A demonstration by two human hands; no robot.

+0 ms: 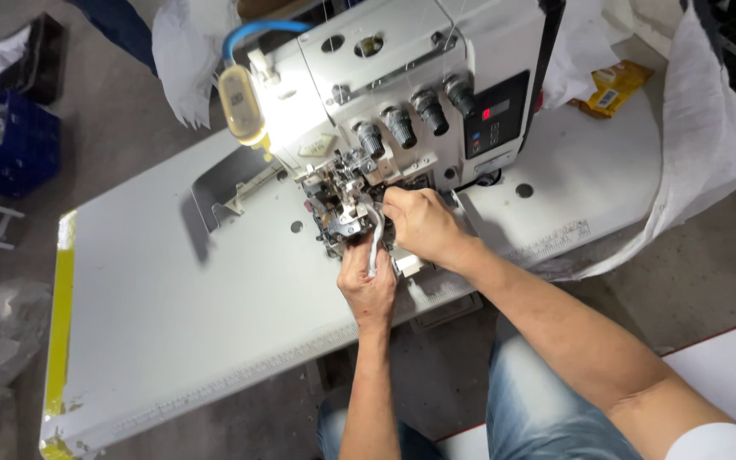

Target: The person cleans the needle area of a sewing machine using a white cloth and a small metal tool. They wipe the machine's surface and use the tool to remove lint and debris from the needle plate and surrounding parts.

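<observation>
A white overlock sewing machine (402,77) stands at the back of a white work table (172,307), with several black tension knobs on its front. My left hand (368,285) is closed around a narrow white strip (376,243) just below the machine's metal presser foot area (342,200). My right hand (421,223) sits right beside it, fingers pinched at the strip's top end by the needle mechanism. The fingertips of both hands are partly hidden among the metal parts.
A yellowish oil bottle (240,106) with a blue hose hangs at the machine's left. White fabric (709,128) is draped over the table's right end, near a yellow packet (611,89). A blue crate (10,145) stands on the floor at left. My jeans-clad knees (547,400) are below the table edge.
</observation>
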